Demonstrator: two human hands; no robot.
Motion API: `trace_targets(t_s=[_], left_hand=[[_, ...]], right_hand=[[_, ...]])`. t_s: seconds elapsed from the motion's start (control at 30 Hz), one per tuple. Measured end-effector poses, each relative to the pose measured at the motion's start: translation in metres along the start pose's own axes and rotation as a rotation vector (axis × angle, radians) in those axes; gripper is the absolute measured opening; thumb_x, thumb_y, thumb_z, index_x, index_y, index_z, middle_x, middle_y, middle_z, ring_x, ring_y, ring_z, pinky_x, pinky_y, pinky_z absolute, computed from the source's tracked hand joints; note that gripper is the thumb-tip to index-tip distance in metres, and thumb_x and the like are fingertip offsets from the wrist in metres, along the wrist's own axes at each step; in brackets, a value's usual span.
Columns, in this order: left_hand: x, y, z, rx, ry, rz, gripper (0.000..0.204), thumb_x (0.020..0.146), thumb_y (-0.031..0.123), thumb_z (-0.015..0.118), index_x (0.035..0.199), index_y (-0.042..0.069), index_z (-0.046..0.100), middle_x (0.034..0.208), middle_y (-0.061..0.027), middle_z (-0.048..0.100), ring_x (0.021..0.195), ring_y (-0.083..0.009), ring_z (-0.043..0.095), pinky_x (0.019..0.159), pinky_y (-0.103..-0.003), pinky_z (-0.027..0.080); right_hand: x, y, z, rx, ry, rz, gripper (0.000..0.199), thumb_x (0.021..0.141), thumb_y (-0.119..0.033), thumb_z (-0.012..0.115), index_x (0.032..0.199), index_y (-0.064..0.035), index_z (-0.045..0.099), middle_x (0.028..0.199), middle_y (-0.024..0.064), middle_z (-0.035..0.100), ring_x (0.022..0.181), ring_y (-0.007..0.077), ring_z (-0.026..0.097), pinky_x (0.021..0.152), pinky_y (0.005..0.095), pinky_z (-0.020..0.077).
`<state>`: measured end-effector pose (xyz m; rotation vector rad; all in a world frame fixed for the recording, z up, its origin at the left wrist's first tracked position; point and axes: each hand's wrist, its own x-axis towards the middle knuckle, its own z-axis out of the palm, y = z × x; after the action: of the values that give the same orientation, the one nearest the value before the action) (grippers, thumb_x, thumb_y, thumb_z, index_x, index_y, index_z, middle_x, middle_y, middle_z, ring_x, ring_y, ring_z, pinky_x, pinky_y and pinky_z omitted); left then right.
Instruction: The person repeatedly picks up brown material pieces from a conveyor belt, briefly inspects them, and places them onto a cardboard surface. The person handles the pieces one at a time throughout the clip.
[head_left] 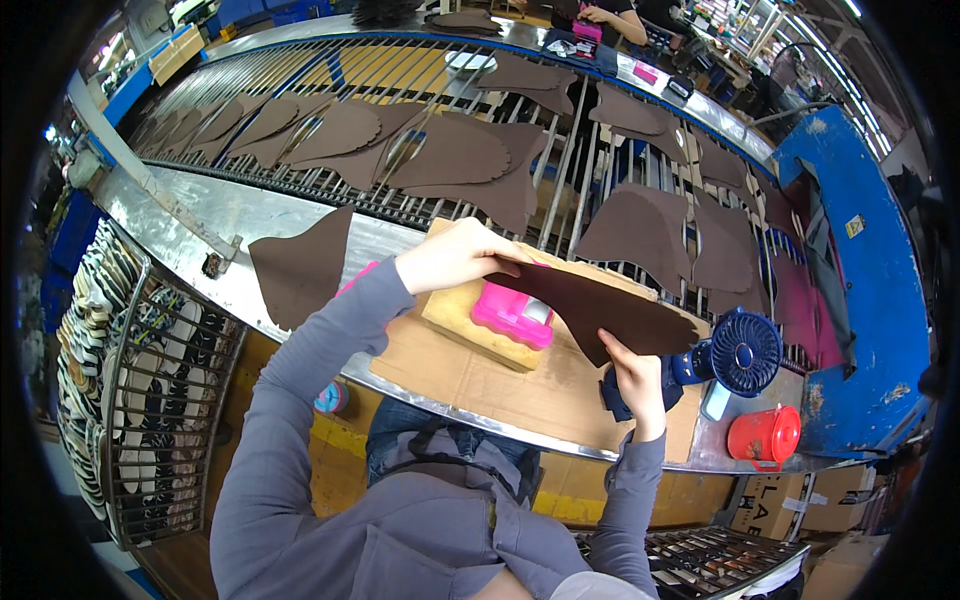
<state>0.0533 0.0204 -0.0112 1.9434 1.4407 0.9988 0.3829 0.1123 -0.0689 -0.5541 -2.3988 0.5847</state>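
Note:
A dark brown flat cut piece (610, 312), like leather or sheet material, is held up slanting above the bench between both hands. My left hand (460, 255) pinches its upper left corner. Closed on its lower right edge is my right hand (637, 378), thumb laid along the near face. Behind and below the piece, a pink plastic holder (512, 314) rests on a yellowish block (470, 340). Another brown cut piece (305, 265) lies flat on the metal bench to the left of my left forearm.
Cardboard (440, 375) covers the bench before me. Beyond runs a slatted conveyor (560, 215) carrying several brown pieces (450, 150). To the right are a dark blue fan (742, 352), a red bucket (765, 437) and a blue machine (850, 270). A shoe-filled wire rack (165, 440) stands left. A person (610, 18) sits across.

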Motion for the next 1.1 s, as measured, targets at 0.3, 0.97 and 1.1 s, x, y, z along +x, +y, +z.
trace_targets(t_s=[0.3,0.97,1.1], left_hand=[[0.047,0.030,0.048,0.000,-0.167,0.122,0.035,0.078,-0.003,0.053,0.109,0.004,0.068,0.097,-0.0174,0.069,0.087,-0.0298,0.068,0.080,-0.034,0.052],[0.104,0.078,-0.028,-0.997,-0.329,-0.420,0.063,0.080,-0.007,0.063,0.138,-0.002,0.040,0.133,-0.0123,0.053,0.117,-0.0190,0.057,0.100,-0.031,0.046],[0.083,0.074,-0.046,-0.822,-0.292,-0.533,0.051,0.081,-0.002,0.066,0.130,-0.001,0.049,0.119,-0.0069,0.062,0.094,-0.0109,0.065,0.077,-0.023,0.055]], right_hand=[[-0.047,-0.006,-0.058,-0.091,0.091,0.109,0.033,0.077,0.011,0.062,0.105,-0.0042,0.072,0.100,0.0166,0.070,0.089,0.0275,0.068,0.081,0.0311,0.0504],[0.080,-0.024,-0.185,0.636,0.142,0.454,0.064,0.081,-0.020,0.070,0.140,-0.0078,0.047,0.141,0.0102,0.046,0.128,0.0187,0.044,0.106,0.0351,0.0345],[0.131,-0.014,-0.164,0.376,-0.007,0.291,0.067,0.081,-0.021,0.070,0.142,-0.0129,0.044,0.143,0.0089,0.045,0.134,0.0232,0.038,0.111,0.0376,0.0302]])
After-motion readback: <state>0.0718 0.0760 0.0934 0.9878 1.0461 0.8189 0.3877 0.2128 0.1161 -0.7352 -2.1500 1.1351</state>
